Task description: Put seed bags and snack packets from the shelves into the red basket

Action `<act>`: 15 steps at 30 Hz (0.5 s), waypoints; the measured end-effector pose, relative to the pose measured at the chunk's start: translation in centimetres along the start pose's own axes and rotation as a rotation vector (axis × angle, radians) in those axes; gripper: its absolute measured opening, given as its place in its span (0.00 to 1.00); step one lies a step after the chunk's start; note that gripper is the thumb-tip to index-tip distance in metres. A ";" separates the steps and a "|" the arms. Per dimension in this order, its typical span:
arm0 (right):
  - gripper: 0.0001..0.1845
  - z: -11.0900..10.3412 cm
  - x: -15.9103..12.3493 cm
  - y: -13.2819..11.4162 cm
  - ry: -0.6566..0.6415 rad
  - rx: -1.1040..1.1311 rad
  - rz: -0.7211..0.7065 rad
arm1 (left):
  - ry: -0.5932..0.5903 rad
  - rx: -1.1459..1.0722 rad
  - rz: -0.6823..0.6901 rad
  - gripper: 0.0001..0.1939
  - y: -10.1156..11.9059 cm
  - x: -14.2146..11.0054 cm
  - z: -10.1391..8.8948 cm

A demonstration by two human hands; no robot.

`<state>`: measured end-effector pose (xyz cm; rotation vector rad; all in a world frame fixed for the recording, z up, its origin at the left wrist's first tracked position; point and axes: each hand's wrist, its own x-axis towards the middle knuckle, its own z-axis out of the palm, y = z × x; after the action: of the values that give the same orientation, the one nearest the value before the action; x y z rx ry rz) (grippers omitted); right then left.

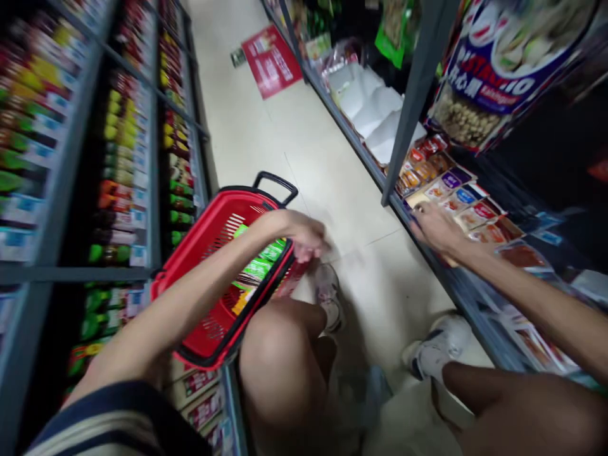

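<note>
My left hand hangs over the near rim of a red shopping basket, its fingers loosely bent and holding nothing I can see. Green snack packets and a yellow item lie inside the basket, partly covered by my left forearm. On the other side of the aisle, my right hand is at the front of the low shelf, its fingers closed on the edge of a pale flat food pack. Blur softens the fingertips. Rows of similar packs with purple, blue and red labels lie just beyond it.
Shelving full of bottles and jars lines the left. A grey shelf post stands near my right hand, beside a large pistachio bag. A red sign lies on the floor ahead. My knees and shoes are below.
</note>
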<state>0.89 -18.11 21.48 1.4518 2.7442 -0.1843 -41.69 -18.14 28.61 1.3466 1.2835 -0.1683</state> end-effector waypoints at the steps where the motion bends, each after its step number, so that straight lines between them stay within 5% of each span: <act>1: 0.23 -0.3 -1.2 -2.0 -0.008 0.089 -0.006 | 0.011 0.010 -0.118 0.13 -2.9 -4.4 -2.4; 3: 0.25 -1.1 -3.5 -6.5 -0.061 0.243 -0.021 | 0.169 0.053 -0.270 0.12 -8.3 -10.6 -6.0; 5: 0.26 -2.0 -5.6 -11.0 -0.156 0.315 -0.055 | 0.351 0.093 -0.349 0.13 -12.3 -12.7 -7.2; 10: 0.27 -3.0 -10.1 -19.0 -0.294 0.451 -0.112 | 0.644 0.273 -0.304 0.21 -15.3 -6.1 -3.5; 15: 0.23 -3.0 -11.4 -21.1 -0.346 0.347 -0.014 | 0.645 0.457 -0.285 0.16 -15.5 -0.4 -1.1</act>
<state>-10.02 -38.87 27.27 1.3087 2.5223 -0.8615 -53.78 -22.43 19.77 1.6696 2.0750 -0.2458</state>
